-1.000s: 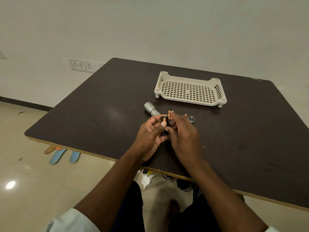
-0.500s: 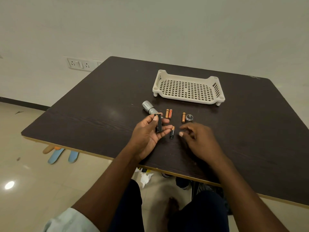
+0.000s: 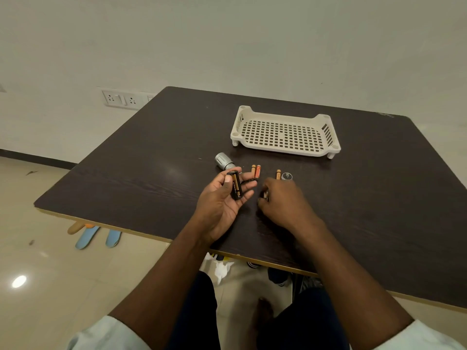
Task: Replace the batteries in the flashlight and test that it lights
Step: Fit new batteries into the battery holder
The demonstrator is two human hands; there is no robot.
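Seen from the head camera, the dark wooden table [image 3: 151, 173] fills the middle of the frame, its near edge running from the left down toward the lower right. Just left of centre, the left hand [image 3: 222, 205] is raised palm-up and grasps a black battery holder [image 3: 237, 186] between thumb and fingers; one black-and-copper cell sits in its visible slot. To the right of it, the right hand [image 3: 283, 203] lies palm-down on the table with its fingers curled in around a small battery [image 3: 264, 195], only a sliver of which shows at the fingertips (whether it is lifted off the wood cannot be told). Just above the left hand's fingertips lies the silver flashlight body [image 3: 223, 161], on its side, its wide head toward the upper left. A little to the right of it, two orange batteries [image 3: 255, 171] lie side by side and touching. Farther right, a single orange battery [image 3: 278, 174] lies just beside the flashlight's round end cap [image 3: 286, 176], both directly above the right hand. Toward the upper middle of the frame, well apart from the parts, stands a cream perforated tray [image 3: 285, 133]. At the upper left, a white socket plate [image 3: 118, 98] is set in the wall, and slippers [image 3: 97, 236] rest on the tiled floor at the lower left, under the table edge.
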